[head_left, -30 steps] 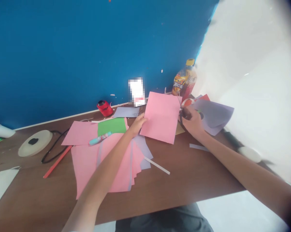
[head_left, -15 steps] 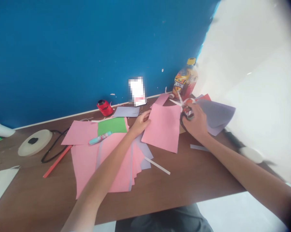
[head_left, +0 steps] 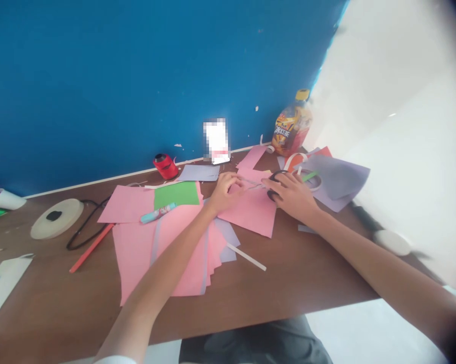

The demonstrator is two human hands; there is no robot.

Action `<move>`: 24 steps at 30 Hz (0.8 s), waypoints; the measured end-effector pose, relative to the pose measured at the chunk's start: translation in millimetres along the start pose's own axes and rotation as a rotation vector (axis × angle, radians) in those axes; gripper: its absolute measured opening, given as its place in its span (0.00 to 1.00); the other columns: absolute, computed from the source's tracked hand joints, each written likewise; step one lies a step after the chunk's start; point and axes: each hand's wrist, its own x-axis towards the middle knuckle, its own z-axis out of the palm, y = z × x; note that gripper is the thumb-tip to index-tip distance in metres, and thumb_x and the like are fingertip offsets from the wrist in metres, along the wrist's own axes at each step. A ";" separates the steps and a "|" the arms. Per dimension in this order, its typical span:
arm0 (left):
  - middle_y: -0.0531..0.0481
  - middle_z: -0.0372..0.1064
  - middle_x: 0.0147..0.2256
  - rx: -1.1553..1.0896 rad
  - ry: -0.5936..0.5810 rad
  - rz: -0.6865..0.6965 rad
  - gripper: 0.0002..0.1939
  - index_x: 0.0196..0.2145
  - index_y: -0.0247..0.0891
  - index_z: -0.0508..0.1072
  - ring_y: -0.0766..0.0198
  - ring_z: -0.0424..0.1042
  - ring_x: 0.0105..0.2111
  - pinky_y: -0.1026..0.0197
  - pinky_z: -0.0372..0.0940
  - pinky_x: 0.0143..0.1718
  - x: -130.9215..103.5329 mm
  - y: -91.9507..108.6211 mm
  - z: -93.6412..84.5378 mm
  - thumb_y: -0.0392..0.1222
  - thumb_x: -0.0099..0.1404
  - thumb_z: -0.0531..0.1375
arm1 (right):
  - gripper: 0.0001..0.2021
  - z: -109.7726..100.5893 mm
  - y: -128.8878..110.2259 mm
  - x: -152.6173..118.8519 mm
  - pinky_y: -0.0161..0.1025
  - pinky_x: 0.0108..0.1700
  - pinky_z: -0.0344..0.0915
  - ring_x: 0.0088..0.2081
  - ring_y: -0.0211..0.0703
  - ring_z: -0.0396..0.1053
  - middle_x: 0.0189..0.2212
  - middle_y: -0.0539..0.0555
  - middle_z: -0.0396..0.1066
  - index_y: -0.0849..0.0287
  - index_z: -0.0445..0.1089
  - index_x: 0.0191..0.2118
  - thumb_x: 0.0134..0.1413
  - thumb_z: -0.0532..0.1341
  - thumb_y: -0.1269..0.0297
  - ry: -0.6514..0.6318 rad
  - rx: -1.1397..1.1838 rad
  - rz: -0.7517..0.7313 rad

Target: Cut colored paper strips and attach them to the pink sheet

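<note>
My right hand (head_left: 293, 196) grips a pair of scissors (head_left: 272, 195) by its dark handles. Its blades point left, over the far part of a pink sheet of paper (head_left: 253, 215), near my left fingers. That sheet is pinched at its far left edge by my left hand (head_left: 226, 192); the fingertips are partly blurred. Left of it lies a fanned stack of pink sheets (head_left: 137, 253), some with grey-blue edges. On the stack rest a green piece of paper (head_left: 177, 193) and a light blue glue pen (head_left: 158, 213).
Behind stand a drink bottle (head_left: 291, 126), a red spool (head_left: 166, 167) and a bright blurred screen (head_left: 217, 141). Grey-purple sheets (head_left: 337, 177) and a tape roll (head_left: 312, 181) lie right. A white strip (head_left: 246, 257) is in front; a round pale disc (head_left: 57, 219) is left.
The scissors have moved left from beside the pink sheet to over its far part. The sheet, held up before, now lies lower, and my right hand has come closer to my left.
</note>
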 end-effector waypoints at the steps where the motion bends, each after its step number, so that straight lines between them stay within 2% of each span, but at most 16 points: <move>1: 0.43 0.71 0.45 -0.026 0.000 -0.005 0.12 0.33 0.40 0.74 0.54 0.63 0.52 0.50 0.53 0.59 0.7 -0.2 -0.2 0.50 0.64 0.58 | 0.20 -0.3 -1.6 0.1 0.46 0.46 0.57 0.48 0.53 0.63 0.44 0.59 0.68 0.56 0.68 0.53 0.56 0.53 0.75 -0.007 -0.001 -0.024; 5: 0.46 0.72 0.36 -0.126 -0.043 -0.042 0.13 0.31 0.39 0.75 0.58 0.67 0.41 0.54 0.58 0.50 2.1 -3.1 -0.3 0.51 0.64 0.58 | 0.20 1.7 -3.1 -0.2 0.45 0.47 0.57 0.47 0.51 0.64 0.44 0.59 0.69 0.55 0.68 0.54 0.56 0.53 0.75 -0.035 0.006 -0.070; 9: 0.48 0.71 0.34 -0.208 -0.093 -0.150 0.15 0.33 0.38 0.75 0.60 0.66 0.36 0.58 0.59 0.42 1.9 -5.0 -0.8 0.54 0.63 0.59 | 0.20 2.9 1.6 -0.4 0.46 0.47 0.56 0.47 0.52 0.64 0.45 0.59 0.69 0.56 0.69 0.53 0.56 0.54 0.74 -0.035 0.018 -0.032; 11: 0.49 0.70 0.33 -0.257 -0.055 -0.184 0.16 0.32 0.38 0.72 0.61 0.66 0.36 0.60 0.59 0.42 2.4 -5.8 -1.0 0.54 0.64 0.57 | 0.19 2.0 4.8 -0.3 0.46 0.46 0.56 0.47 0.53 0.64 0.45 0.60 0.69 0.56 0.69 0.53 0.57 0.54 0.73 -0.032 0.007 -0.001; 13: 0.51 0.67 0.31 -0.316 0.056 -0.207 0.16 0.29 0.38 0.68 0.63 0.66 0.35 0.61 0.60 0.42 3.2 -7.7 -1.1 0.54 0.65 0.55 | 0.19 1.0 7.9 -0.4 0.46 0.45 0.55 0.46 0.53 0.64 0.44 0.59 0.69 0.56 0.69 0.53 0.57 0.54 0.72 -0.024 -0.030 0.043; 16: 0.53 0.61 0.26 -0.382 0.294 -0.253 0.18 0.25 0.40 0.61 0.65 0.66 0.33 0.61 0.61 0.42 3.9 -14.0 -1.8 0.54 0.67 0.52 | 0.19 1.1 11.5 -0.9 0.46 0.45 0.55 0.46 0.54 0.63 0.42 0.59 0.69 0.57 0.68 0.53 0.56 0.54 0.71 -0.021 -0.069 0.099; 20: 0.56 0.57 0.22 -0.329 0.603 -0.382 0.20 0.25 0.41 0.58 0.67 0.65 0.26 0.62 0.61 0.33 2.7 -25.1 -3.5 0.57 0.68 0.50 | 0.20 3.3 12.9 -2.0 0.46 0.43 0.55 0.45 0.55 0.63 0.42 0.60 0.69 0.57 0.68 0.53 0.55 0.55 0.71 -0.031 -0.035 0.128; 22: 0.57 0.57 0.20 -0.299 0.693 -0.439 0.21 0.26 0.41 0.58 0.68 0.64 0.23 0.63 0.60 0.30 2.3 -30.2 -3.4 0.59 0.67 0.51 | 0.20 4.3 13.0 -2.2 0.46 0.43 0.55 0.44 0.55 0.64 0.41 0.59 0.69 0.57 0.68 0.53 0.54 0.55 0.71 -0.029 -0.016 0.141; 24: 0.57 0.58 0.20 -0.278 0.719 -0.452 0.20 0.27 0.41 0.58 0.68 0.64 0.22 0.63 0.60 0.29 2.6 -35.1 -2.2 0.60 0.66 0.53 | 0.20 4.7 13.1 -2.2 0.46 0.43 0.55 0.44 0.54 0.64 0.41 0.59 0.70 0.57 0.68 0.53 0.53 0.55 0.71 -0.020 0.000 0.155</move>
